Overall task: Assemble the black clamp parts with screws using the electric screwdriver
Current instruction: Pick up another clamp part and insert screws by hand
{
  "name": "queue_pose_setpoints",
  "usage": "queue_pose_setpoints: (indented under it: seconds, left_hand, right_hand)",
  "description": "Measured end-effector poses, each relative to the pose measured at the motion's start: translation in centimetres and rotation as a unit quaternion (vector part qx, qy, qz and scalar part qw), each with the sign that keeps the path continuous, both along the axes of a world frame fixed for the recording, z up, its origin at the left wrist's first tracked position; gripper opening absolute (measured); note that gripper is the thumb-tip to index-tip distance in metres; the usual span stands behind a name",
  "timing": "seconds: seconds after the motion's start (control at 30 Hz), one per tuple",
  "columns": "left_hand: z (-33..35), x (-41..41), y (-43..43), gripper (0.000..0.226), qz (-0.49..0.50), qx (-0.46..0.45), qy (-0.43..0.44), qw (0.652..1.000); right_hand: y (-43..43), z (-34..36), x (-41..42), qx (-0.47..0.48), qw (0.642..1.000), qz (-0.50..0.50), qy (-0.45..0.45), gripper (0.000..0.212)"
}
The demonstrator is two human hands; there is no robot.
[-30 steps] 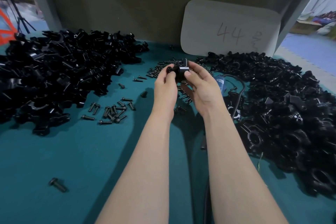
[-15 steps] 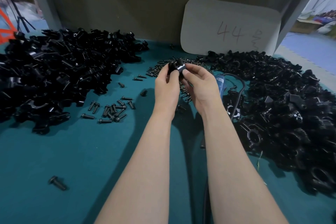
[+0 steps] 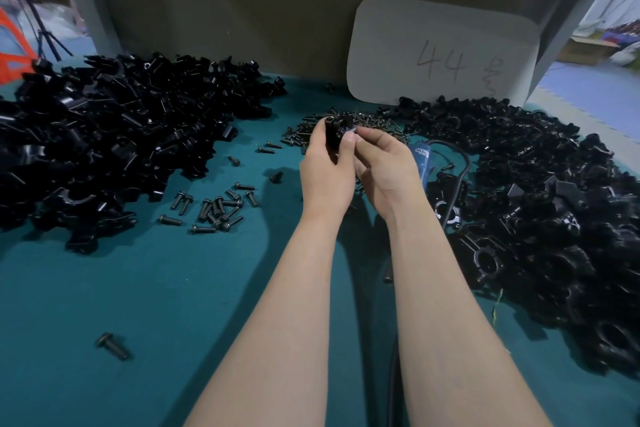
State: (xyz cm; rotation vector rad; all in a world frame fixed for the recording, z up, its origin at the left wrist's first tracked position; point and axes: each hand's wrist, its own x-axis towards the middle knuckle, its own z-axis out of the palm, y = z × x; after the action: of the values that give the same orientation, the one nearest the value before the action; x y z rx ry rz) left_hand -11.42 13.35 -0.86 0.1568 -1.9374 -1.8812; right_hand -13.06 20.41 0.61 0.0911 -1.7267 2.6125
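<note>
Above the middle of the teal table, my left hand (image 3: 323, 172) grips a black clamp part (image 3: 336, 131) between thumb and fingers. My right hand (image 3: 384, 166) pinches the same part from the right, at its upper edge. The blue electric screwdriver (image 3: 423, 161) lies on the table just right of my right hand, partly hidden by it, and its black cable (image 3: 460, 177) loops toward me. Loose black screws (image 3: 216, 206) lie left of my hands, and a denser heap of screws (image 3: 374, 124) sits behind them.
A large pile of black clamp parts (image 3: 114, 135) covers the left of the table (image 3: 145, 305). Another pile of clamp parts (image 3: 561, 218) fills the right side. A white card marked 44 (image 3: 443, 52) leans on the back wall. A single screw (image 3: 112, 345) lies near the front left.
Both hands have lifted the clamp part slightly away from me and turned it. My right fingers have shifted to its upper right edge.
</note>
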Motion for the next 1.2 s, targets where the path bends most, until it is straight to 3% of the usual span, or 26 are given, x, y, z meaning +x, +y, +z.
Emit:
queue_pose_setpoints:
  seconds: [0.47, 0.53, 0.6, 0.7, 0.77, 0.83, 0.97, 1.1, 1.2]
  left_hand:
    - [-0.2, 0.1, 0.0, 0.046, -0.003, -0.035, -0.007, 0.999]
    - [-0.1, 0.2, -0.1, 0.042, 0.001, -0.024, -0.008, 1.000]
    - [0.0, 0.2, -0.2, 0.031, 0.017, 0.007, -0.014, 1.000]
    - [0.4, 0.3, -0.9, 0.016, 0.019, 0.200, -0.040, 0.979]
    - [0.6, 0.2, -1.8, 0.015, -0.003, 0.360, -0.054, 0.931]
    - [0.6, 0.2, -2.5, 0.019, -0.031, 0.442, -0.062, 0.894]
    - [0.6, 0.3, -2.7, 0.022, -0.064, 0.488, -0.082, 0.867]
    - [0.5, 0.2, -2.5, 0.021, -0.063, 0.486, -0.085, 0.868]
    - [0.3, 0.1, -2.4, 0.021, -0.060, 0.466, -0.086, 0.879]
  right_hand:
    - [0.1, 0.1, 0.1, -0.005, 1.000, 0.010, -0.004, 0.014]
    - [0.0, 0.1, 0.1, 0.018, 1.000, 0.005, 0.000, 0.015]
    - [0.1, 0.3, 0.0, 0.110, 0.993, -0.023, 0.021, 0.019]
    - [0.8, 0.8, 0.0, 0.366, 0.922, -0.110, 0.060, 0.021]
    - [0.9, 1.0, 0.1, 0.498, 0.852, -0.146, 0.074, 0.023]
    - [0.7, 1.0, 0.2, 0.591, 0.798, -0.105, 0.049, 0.031]
    - [-0.5, 0.4, 0.6, 0.719, 0.695, 0.008, 0.003, 0.046]
    - [-1.6, -0.5, 1.0, 0.750, 0.660, -0.040, 0.019, 0.035]
    - [-2.1, -0.8, 1.0, 0.752, 0.655, -0.070, 0.017, 0.029]
